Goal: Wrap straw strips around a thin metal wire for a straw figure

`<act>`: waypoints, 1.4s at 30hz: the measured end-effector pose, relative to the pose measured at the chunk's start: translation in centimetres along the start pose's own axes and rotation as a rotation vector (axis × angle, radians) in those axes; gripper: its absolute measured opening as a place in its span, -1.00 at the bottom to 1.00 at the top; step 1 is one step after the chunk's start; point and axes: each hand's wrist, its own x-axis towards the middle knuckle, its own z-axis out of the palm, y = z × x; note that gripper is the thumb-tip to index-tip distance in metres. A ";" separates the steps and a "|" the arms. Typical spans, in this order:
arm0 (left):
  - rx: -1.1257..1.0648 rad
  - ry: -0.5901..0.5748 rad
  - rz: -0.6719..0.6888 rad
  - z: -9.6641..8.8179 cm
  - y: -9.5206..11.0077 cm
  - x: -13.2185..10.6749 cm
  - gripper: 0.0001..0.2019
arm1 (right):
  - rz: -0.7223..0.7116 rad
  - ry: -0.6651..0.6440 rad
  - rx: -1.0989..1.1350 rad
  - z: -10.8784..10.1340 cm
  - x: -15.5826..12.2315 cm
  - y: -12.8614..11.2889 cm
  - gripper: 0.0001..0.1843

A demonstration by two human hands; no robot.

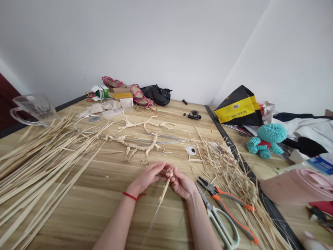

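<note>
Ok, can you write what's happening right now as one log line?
left hand: at far end of wrapped wire | right hand: holding wrapped wire | scissors, pliers: lying on table

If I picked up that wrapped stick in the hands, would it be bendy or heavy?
The wrapped stick looks slim, so it's probably light. Thin wires poke out of its near end, so that end might bend and spring. Its surface looks lumpy, so it probably wouldn't feel very slippery.

Pale walls; wood-grain tabletop
</note>
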 end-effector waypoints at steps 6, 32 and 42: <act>-0.016 -0.004 -0.005 -0.2 -0.2 0.2 -0.65 | -0.011 0.019 0.014 0.4 0.0 -0.1 -0.62; 0.421 0.443 0.372 -0.1 -0.6 0.7 -0.72 | -0.053 0.074 -0.021 0.4 0.6 -0.1 -0.80; 0.503 0.270 0.393 0.7 -1.0 0.6 -0.68 | -0.108 0.113 -0.087 0.7 0.7 0.2 -0.72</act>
